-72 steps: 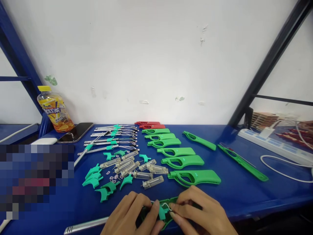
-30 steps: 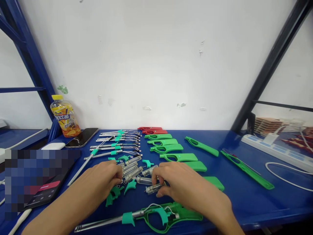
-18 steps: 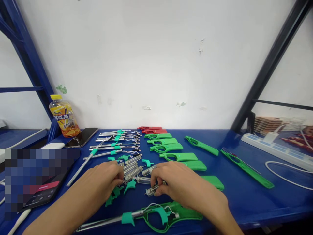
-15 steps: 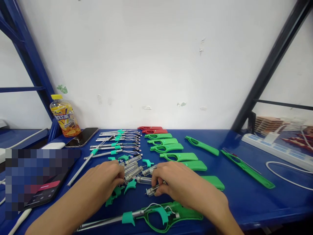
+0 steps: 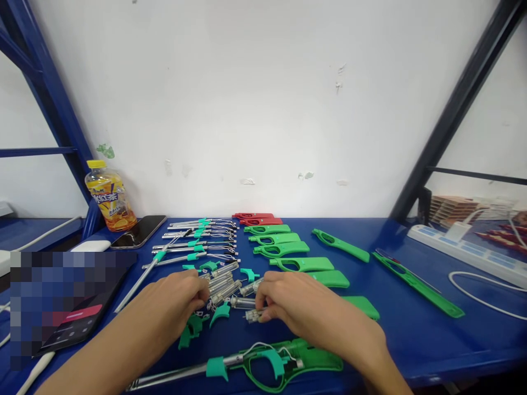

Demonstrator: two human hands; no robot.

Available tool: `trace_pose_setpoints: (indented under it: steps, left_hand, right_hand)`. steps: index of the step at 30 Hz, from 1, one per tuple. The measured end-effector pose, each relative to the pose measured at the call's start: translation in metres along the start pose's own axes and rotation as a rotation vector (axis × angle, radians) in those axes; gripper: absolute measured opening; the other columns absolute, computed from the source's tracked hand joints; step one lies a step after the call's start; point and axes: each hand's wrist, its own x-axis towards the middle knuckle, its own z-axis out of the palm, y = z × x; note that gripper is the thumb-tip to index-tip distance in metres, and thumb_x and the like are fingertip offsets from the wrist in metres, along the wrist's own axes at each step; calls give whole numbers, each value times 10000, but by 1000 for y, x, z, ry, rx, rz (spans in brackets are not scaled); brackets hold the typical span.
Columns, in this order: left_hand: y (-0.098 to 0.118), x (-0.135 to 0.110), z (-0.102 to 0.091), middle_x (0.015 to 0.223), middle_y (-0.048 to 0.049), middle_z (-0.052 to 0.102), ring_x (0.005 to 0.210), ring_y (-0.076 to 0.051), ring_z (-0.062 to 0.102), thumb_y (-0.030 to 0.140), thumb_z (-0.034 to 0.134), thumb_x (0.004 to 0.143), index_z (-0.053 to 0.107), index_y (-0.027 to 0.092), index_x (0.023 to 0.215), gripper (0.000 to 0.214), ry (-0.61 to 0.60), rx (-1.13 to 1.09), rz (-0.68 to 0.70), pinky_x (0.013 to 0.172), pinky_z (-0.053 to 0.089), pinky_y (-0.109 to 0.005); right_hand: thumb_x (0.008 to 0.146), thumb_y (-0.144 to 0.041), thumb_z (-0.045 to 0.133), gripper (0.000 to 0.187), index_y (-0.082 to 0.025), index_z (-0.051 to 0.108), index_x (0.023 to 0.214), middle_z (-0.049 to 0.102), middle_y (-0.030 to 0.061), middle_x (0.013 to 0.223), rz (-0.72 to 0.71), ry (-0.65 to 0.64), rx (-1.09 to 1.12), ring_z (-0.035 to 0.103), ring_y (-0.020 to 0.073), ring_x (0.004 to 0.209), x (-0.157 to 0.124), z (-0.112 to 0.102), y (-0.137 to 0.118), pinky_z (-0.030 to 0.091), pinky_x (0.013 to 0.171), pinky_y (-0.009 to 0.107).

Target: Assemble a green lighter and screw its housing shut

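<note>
In my right hand (image 5: 284, 299), a clear lighter fuel tank (image 5: 252, 316) is pinched between thumb and fingers, its valve end pointing left. My left hand (image 5: 187, 293) has its fingertips pressed together at the left side of a pile of clear fuel tanks (image 5: 222, 286); anything in them is hidden. Teal triggers (image 5: 220, 314) lie around the pile. In front of both hands rests an opened green lighter shell (image 5: 313, 356) with a metal lighter tube (image 5: 185, 374), a trigger and white wires in it.
Metal tubes with wires (image 5: 181, 247) lie in rows at the back left. Green shells (image 5: 302, 264) and red shells (image 5: 259, 215) line the middle. Phones (image 5: 139, 231), a drink bottle (image 5: 110, 197) and a power strip (image 5: 473, 255) flank the work area.
The fuel tank in my right hand has turned and shifted up slightly within the fingers. My left hand stays almost still at the pile.
</note>
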Motion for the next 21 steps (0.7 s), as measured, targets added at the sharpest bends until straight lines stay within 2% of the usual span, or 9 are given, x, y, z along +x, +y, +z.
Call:
trace_pose_setpoints:
  steps: [6,12,16,21]
  left_hand:
    - [-11,-6,-5,1146,-72,872,1095,-329,822,102,588,1068,863,268,1069,321,4,-9,-9,897,549,-418]
    - [-16,4,6,1091,-27,840,1048,-258,797,88,729,1075,833,220,1042,171,-15,20,9,944,602,-422]
    - [-19,8,16,1049,0,791,991,-209,767,150,801,1103,770,182,1005,107,12,53,36,944,638,-402]
    - [-20,5,16,991,-28,808,892,-249,766,69,638,1060,739,229,923,233,114,19,101,797,536,-364]
  right_hand:
    - [1169,-8,611,276,-219,787,1188,796,11,1313,-28,31,-21,773,221,1159,-6,-4,1,571,960,392]
    - [1184,-52,626,217,-217,768,1184,793,14,1293,-33,39,-15,773,230,1134,-4,-4,4,566,925,394]
    - [1191,-56,613,221,-228,750,1208,791,14,1317,-38,52,-8,774,226,1126,-3,-2,5,551,914,389]
    - [1179,-24,587,249,-227,718,1237,778,33,1342,-33,66,-10,768,237,1103,-5,-2,4,530,901,405]
